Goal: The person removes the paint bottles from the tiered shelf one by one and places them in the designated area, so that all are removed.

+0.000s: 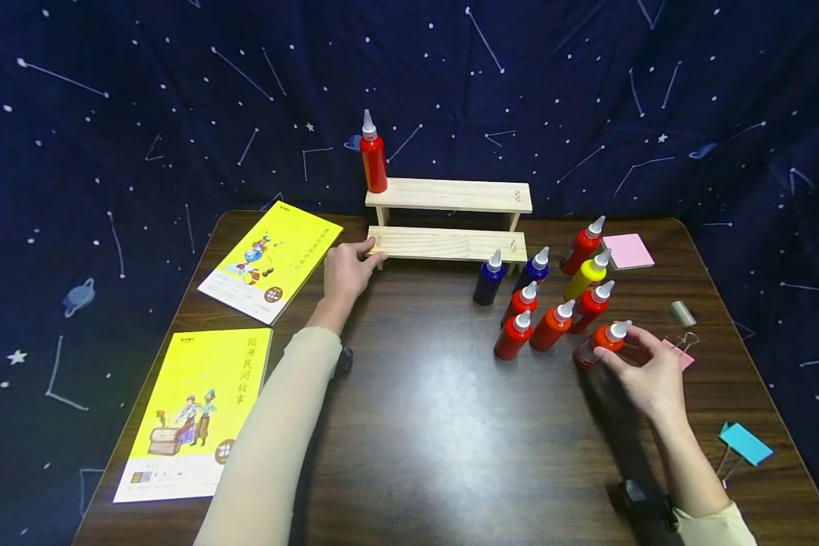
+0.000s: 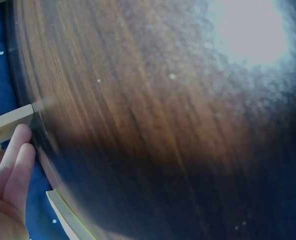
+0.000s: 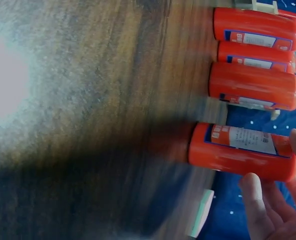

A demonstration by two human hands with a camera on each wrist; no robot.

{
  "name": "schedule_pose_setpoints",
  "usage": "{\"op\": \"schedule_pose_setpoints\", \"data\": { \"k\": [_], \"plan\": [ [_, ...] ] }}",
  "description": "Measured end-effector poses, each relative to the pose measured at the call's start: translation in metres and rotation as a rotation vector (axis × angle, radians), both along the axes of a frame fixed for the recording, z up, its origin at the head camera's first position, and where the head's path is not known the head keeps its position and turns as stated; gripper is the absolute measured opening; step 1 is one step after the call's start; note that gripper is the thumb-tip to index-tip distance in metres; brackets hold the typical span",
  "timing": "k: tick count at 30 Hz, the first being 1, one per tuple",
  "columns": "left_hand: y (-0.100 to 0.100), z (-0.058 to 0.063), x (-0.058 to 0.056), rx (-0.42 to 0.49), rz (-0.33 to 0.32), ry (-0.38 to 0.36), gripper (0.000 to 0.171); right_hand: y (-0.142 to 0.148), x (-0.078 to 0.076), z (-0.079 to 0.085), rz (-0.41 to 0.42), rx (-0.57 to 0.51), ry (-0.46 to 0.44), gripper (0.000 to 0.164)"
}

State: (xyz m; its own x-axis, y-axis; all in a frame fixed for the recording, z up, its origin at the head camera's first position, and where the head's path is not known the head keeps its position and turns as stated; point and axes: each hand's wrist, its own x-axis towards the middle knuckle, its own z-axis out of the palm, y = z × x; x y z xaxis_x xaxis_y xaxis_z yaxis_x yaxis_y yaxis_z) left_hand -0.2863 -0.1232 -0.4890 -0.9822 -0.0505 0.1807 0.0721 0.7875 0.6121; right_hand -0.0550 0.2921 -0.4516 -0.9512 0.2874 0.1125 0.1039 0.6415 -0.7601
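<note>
My left hand [image 1: 348,271] rests against the left end of the lower board of a two-step wooden rack [image 1: 450,243], its fingers [image 2: 19,157] nearly straight beside the wood. On the right, my right hand [image 1: 651,373] holds a red squeeze bottle [image 1: 597,347] with a white nozzle cap, thumb and fingers around its upper part. Whether that bottle's base touches the table I cannot tell. Left of it stand several red bottles [image 1: 512,337], two dark blue bottles [image 1: 489,284] and a yellow bottle [image 1: 587,277]. Another red bottle [image 1: 374,163] stands on the rack's upper left end.
Two yellow books [image 1: 191,409] lie along the table's left side. A pink note pad [image 1: 628,251], a small pale cylinder [image 1: 682,313], a pink binder clip [image 1: 684,355] and a turquoise binder clip [image 1: 746,443] lie on the right. Behind the table hangs a starry cloth [image 1: 450,76].
</note>
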Motion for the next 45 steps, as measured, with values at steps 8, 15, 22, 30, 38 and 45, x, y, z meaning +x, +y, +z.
{"op": "schedule_pose_setpoints", "data": {
  "k": [8,15,22,30,38,45],
  "plan": [
    [-0.001,0.0,0.001,-0.001,-0.005,0.005,0.051,-0.001,0.003,0.024,-0.103,0.023,-0.025,0.065],
    [0.001,0.0,0.002,0.0,0.002,-0.004,0.053,-0.025,0.001,0.06,-0.211,-0.028,0.335,0.049],
    [-0.001,-0.002,0.003,0.009,-0.009,-0.005,0.053,-0.093,-0.014,0.118,-0.014,-0.198,0.453,0.039],
    [-0.002,-0.001,0.0,0.009,-0.005,-0.01,0.053,-0.173,-0.079,0.135,0.255,-0.368,0.42,0.035],
    [-0.003,-0.002,-0.001,0.004,-0.02,0.019,0.052,-0.219,-0.189,0.099,0.298,-0.272,0.181,0.038],
    [-0.005,-0.002,0.001,0.016,-0.027,0.029,0.051,-0.25,-0.25,0.097,0.313,-0.117,0.022,0.058]
  ]
}}
